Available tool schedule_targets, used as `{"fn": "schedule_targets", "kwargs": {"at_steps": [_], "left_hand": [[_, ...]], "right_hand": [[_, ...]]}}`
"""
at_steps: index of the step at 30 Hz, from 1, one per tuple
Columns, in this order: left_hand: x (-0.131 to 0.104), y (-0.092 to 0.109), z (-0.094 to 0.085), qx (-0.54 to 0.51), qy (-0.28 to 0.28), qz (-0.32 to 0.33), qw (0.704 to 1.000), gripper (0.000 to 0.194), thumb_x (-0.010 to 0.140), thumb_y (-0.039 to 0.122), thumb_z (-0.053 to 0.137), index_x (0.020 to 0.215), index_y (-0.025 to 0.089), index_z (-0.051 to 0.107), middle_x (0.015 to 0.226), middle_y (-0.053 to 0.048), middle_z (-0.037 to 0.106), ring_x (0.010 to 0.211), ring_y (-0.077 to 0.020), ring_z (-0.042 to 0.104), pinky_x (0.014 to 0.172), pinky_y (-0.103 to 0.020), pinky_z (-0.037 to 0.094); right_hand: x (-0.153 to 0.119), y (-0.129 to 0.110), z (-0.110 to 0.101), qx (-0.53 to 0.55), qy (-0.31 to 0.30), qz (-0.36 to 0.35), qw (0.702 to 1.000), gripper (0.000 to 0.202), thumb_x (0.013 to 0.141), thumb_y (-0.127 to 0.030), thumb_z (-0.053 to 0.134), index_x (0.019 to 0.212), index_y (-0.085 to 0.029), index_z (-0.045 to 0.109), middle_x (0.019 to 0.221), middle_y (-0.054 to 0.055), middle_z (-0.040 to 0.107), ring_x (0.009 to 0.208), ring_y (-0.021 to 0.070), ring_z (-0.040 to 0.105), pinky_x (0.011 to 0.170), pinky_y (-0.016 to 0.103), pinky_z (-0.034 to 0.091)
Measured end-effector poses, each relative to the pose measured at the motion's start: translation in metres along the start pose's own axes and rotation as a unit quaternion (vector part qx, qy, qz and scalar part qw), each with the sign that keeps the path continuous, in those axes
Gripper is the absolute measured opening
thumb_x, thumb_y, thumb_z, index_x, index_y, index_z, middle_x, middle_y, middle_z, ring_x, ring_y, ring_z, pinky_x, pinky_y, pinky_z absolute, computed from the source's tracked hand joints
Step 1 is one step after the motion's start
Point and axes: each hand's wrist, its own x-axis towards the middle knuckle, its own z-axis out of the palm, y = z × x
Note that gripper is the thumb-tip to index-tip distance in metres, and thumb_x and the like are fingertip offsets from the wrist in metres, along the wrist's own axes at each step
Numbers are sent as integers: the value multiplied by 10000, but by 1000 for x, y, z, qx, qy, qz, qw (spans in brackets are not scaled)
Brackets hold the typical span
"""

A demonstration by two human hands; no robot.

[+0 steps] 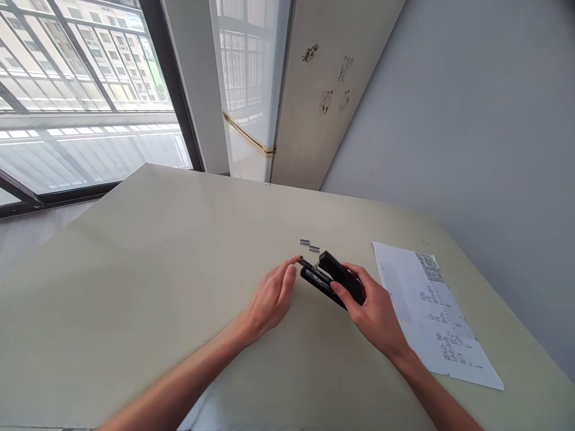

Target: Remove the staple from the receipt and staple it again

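A black stapler [342, 277] is held over the table with its top arm lifted away from its base, so the staple channel between them shows. My right hand [375, 308] is closed around its rear part, thumb on the near side and fingers over the top. My left hand [272, 293] has its fingers stretched out, and an index fingertip touches the front end of the channel. Its thumb stands apart from the stapler. Just beyond the stapler lie two short strips of staples [305, 242], close together. Whether staples sit inside the channel I cannot tell.
A printed sheet of paper [408, 299] lies on the pale table [179, 239] to the right of my right hand. Past the table's far edge stands a refrigerator [251, 90]. A grey wall [471, 120] borders the right side, and a glazed door [90, 90] is at left.
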Motion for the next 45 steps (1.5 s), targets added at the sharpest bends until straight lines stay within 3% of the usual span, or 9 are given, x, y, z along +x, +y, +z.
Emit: {"fn": "schedule_targets", "kwargs": {"at_steps": [6, 11, 15, 22, 27, 31, 35, 38, 45], "left_hand": [[-3, 8, 1, 23, -67, 43, 997, 359, 1021, 388, 612, 1332, 269, 747, 1149, -93, 765, 1079, -300, 689, 998, -344, 460], [3, 6, -3, 30, -32, -12, 999, 412, 1071, 502, 482, 1282, 249, 730, 745, -9, 593, 719, -210, 554, 739, -299, 428], [13, 0, -8, -114, -21, -94, 989, 520, 1065, 605, 406, 937, 193, 696, 663, 41, 321, 586, -152, 304, 574, -286, 285], [24, -8, -11, -269, -17, -135, 953, 425, 1034, 548, 539, 846, 179, 631, 669, 64, 248, 586, -122, 247, 583, -252, 303], [31, -6, -14, -442, -38, -199, 874, 346, 985, 452, 651, 867, 129, 687, 628, 73, 283, 527, -87, 271, 511, -206, 311], [37, -5, -21, -542, -24, -255, 800, 344, 1005, 395, 605, 1003, 76, 735, 709, -16, 530, 601, -117, 525, 574, -228, 473], [39, -4, -21, -552, -9, -276, 787, 411, 1050, 380, 525, 1128, 36, 736, 1034, -179, 736, 982, -233, 733, 859, -304, 585], [38, -5, -18, -544, -41, -263, 796, 456, 1062, 405, 507, 1203, 31, 726, 1251, -233, 730, 1224, -297, 694, 1048, -367, 540], [28, -3, -15, -504, -180, -243, 809, 627, 1093, 547, 435, 1371, 42, 681, 1322, -207, 718, 1414, -354, 555, 1228, -463, 361]], "right_hand": [[3, -1, 10, 8, 9, -31, 999, 392, 971, -535, 650, 1260, -271, 652, 1210, 79, 766, 1054, 287, 736, 880, 425, 599], [18, 21, 10, -29, 17, -51, 998, 417, 978, -556, 640, 1277, -265, 644, 1212, 83, 752, 1034, 281, 717, 879, 435, 577], [42, 49, 0, -55, -15, -83, 995, 422, 961, -591, 650, 1240, -275, 678, 1202, 77, 746, 1022, 271, 694, 818, 410, 568], [97, 62, -17, -72, -125, -161, 976, 400, 959, -600, 653, 1253, -339, 723, 1222, 67, 748, 1151, 297, 645, 795, 410, 576], [144, 52, 12, -75, -130, -250, 957, 380, 971, -559, 664, 1257, -317, 732, 1182, 60, 765, 1125, 289, 645, 1020, 474, 514], [165, 34, 36, -92, -127, -276, 948, 355, 988, -497, 661, 1298, -332, 715, 1191, 56, 754, 1142, 292, 629, 1072, 490, 485], [143, 11, 41, -63, -54, -280, 956, 411, 1002, -456, 648, 1391, -324, 645, 1411, 81, 634, 1314, 283, 572, 1150, 486, 452], [106, -2, 43, -50, -28, -303, 951, 344, 1023, -402, 619, 1353, -306, 639, 1377, 94, 639, 1314, 273, 583, 1152, 481, 456], [47, -6, 73, -106, -14, -325, 940, 143, 963, -329, 722, 1067, -239, 682, 1398, 127, 617, 1331, 334, 551, 1096, 530, 489]]}}
